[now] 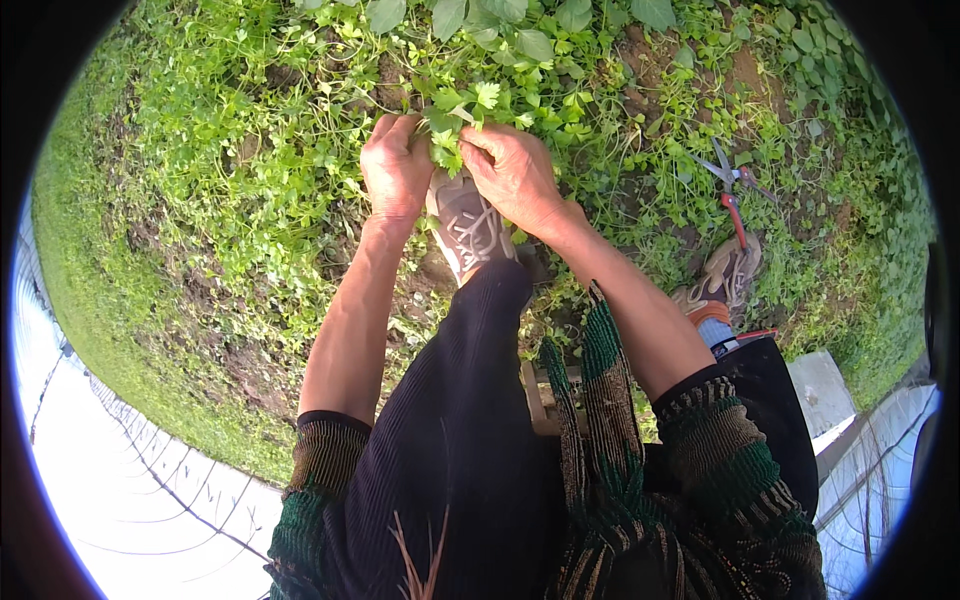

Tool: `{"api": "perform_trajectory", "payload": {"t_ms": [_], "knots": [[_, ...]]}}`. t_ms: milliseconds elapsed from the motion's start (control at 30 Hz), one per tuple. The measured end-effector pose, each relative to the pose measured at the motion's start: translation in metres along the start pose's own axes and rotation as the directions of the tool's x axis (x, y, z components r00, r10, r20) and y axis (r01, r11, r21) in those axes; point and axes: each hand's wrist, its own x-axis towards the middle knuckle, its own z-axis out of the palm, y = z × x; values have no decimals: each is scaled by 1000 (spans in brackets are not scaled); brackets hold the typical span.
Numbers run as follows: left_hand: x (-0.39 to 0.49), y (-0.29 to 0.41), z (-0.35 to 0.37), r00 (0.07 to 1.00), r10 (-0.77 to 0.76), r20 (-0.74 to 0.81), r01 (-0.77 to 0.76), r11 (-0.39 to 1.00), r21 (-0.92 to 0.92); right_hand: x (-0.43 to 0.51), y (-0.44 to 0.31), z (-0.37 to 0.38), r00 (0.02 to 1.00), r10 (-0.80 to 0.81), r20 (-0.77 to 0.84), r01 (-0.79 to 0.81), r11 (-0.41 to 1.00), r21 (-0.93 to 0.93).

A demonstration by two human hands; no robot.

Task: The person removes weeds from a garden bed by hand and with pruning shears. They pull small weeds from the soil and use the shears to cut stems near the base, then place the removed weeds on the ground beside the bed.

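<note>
Both hands meet over the toe of one lace-up shoe, low among leafy green plants. My left hand (396, 169) has its fingers curled closed on the stems of a small leafy sprig (448, 142) with lobed, celery-like leaves. From the other side, my right hand (514, 176) pinches the same sprig between thumb and forefinger. Where the stems run inside the fingers is hidden. Just below the hands is the brown shoe (471, 225) with pale laces. Low plants (270, 172) grow thickly around both hands, with bare soil showing between them.
Red-handled pruning shears (727, 180) lie with blades apart on the plants at right, a handle reaching the other shoe (724, 277). Broader-leaved plants (495, 22) stand at the top. A low wooden frame (541, 397) is partly seen beneath me. A pale block (821, 394) sits at lower right.
</note>
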Motion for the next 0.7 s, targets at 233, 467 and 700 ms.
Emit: {"api": "perform_trajectory", "payload": {"t_ms": [233,467,700], "knots": [[-8,-11,-13,943,-256,-213,139,884,-447,0,-11,-20,1000,9,17,-10,998,66],[-2,-14,-55,726,-623,-291,273,650,-709,32,-33,-39,936,-303,-182,330,933,143],[-14,-3,-44,824,-566,-13,425,633,-647,58,-24,-22,843,-254,474,416,868,-273]]}}
